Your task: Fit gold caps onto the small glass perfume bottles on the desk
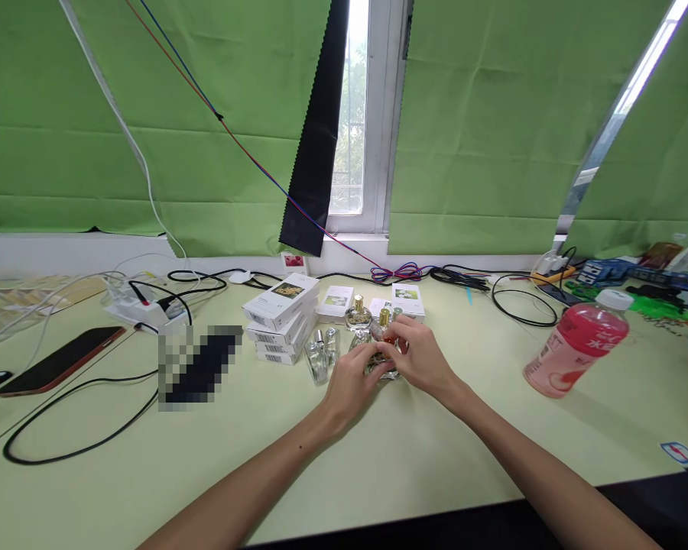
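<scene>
Two slender forearms are showing bare, the left forearm and the right forearm both tapering smoothly toward narrow wrists and broadening toward the lower edge of the view. One small dark dot is marking the left forearm, a short way above the wrist. The left hand and the right hand are likewise showing bare, their fingers looking slim, their nails appearing too small to make out.
</scene>
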Demonstrator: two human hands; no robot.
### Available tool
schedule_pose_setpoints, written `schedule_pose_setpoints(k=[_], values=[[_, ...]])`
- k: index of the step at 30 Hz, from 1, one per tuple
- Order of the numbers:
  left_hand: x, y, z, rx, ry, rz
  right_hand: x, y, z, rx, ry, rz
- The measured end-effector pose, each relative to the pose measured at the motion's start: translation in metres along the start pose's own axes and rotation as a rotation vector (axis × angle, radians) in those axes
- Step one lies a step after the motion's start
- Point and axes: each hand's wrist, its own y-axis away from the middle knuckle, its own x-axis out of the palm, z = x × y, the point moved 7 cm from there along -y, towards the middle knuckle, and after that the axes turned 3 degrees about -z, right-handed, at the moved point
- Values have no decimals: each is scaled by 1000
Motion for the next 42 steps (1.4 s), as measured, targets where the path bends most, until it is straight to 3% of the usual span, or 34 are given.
schedule_pose_setpoints(k=[20, 32, 42], values=[[-2, -1, -1, -14, 5, 14, 4, 3, -4, 43, 120, -30], [1, 2, -1, -21, -4, 28, -22, -4, -7, 101, 33, -176], [6, 6, 1, -52, 54, 72, -20, -4, -10, 116, 21, -166]])
